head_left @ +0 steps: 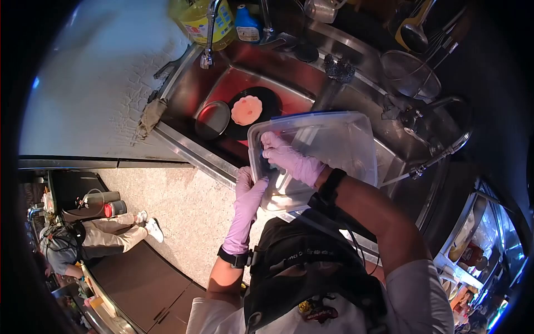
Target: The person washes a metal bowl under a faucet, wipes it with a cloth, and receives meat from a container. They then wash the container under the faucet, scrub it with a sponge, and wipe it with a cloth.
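My left hand, in a pale pink glove, grips the near left edge of a large clear plastic container. The container is tilted over the divider and front edge of a steel sink. My right hand, gloved the same way, reaches inside the container against its left wall. Its fingers are closed, and a small bluish bit shows beneath them; what it is I cannot make out. In the left basin lie a dark round pan, a pink scalloped dish on it, and a round metal lid or plate.
A faucet, a yellow jug and a blue bottle stand behind the sink. A steel scrubber sits on the back ledge. A strainer lies at right. Another person stands at the far left.
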`<state>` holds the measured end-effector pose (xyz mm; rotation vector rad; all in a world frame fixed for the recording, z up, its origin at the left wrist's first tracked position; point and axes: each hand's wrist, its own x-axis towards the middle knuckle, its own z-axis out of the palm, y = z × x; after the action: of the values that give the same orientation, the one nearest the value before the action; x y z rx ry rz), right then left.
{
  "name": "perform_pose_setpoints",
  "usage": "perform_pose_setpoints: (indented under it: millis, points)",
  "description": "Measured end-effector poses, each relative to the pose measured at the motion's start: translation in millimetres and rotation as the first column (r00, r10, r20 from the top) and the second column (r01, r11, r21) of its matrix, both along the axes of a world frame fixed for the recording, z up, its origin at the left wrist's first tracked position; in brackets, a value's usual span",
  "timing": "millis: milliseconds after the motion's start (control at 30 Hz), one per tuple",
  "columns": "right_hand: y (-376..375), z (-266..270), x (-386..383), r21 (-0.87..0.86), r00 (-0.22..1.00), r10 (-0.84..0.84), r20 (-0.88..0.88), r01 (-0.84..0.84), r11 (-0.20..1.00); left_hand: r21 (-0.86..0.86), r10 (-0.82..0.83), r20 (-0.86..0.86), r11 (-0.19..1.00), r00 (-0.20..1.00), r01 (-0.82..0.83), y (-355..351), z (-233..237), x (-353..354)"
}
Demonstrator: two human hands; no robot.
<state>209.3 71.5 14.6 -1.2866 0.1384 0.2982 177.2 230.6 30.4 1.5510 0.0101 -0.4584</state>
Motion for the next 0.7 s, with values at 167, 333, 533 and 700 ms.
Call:
perform_pose_setpoints:
  millis: [167,333,533,700]
  points:
    - [-19,20,-13,0.139,0.976,-0.192,0.101,0.177,0.974,0.002,-0.041,0.109,0.999,0.993,0.041,-8,17,10]
    - [-21,10,-23,-0.1,0.963,-0.2,0.182,0.221,0.97,0.191,-0.17,0.308,0.975,0.936,0.114,2,24,13]
    - [-30,9,-16,-0.887,0.847,0.347,0.403,0.268,0.376,0.145,-0.154,0.29,0.983,0.944,0.115,-5,30,9]
    - [-105,-14,-40,-0.984,0.835,0.538,0.116,0.172,-0.054,0.077,-0.065,0.281,0.996,0.958,0.045,-3,28,9]
